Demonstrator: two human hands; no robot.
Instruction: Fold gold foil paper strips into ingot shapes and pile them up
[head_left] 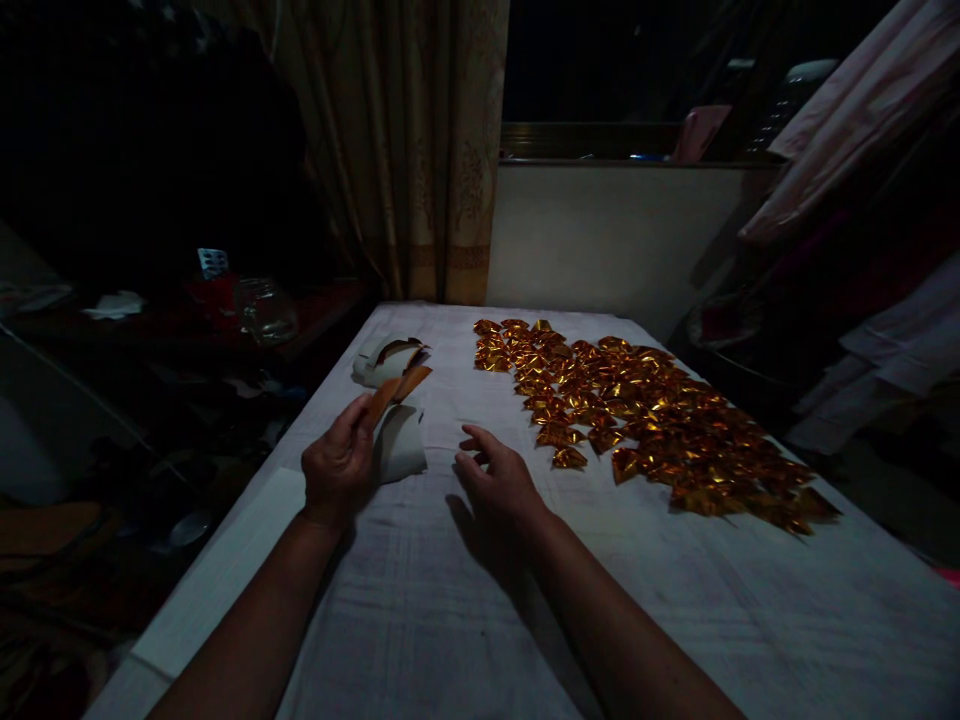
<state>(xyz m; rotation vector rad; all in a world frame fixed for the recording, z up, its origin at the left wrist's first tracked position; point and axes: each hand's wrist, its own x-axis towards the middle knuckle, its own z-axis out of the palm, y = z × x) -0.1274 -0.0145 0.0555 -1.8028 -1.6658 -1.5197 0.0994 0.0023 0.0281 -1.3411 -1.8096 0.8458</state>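
My left hand [341, 455] is closed on a few thin orange-gold foil paper sheets [399, 390], which stick out past the fingers to the upper right. Just beyond and beside it lie two curled pale paper pieces [401, 445], one of them farther back with dark and gold edges. Over the middle of the table hovers my right hand [495, 475], its fingers apart and nothing visible in them. To its right a large group of folded shiny gold foil pieces [637, 405] is spread across the cloth.
A pale cloth covers the table [420, 600]. Long white sheets [225, 580] lie along its left edge. At the left, a glass jar [266, 310] rests on a dark surface. Behind are a curtain [442, 150] and a wall; clothes [862, 130] hang at the right.
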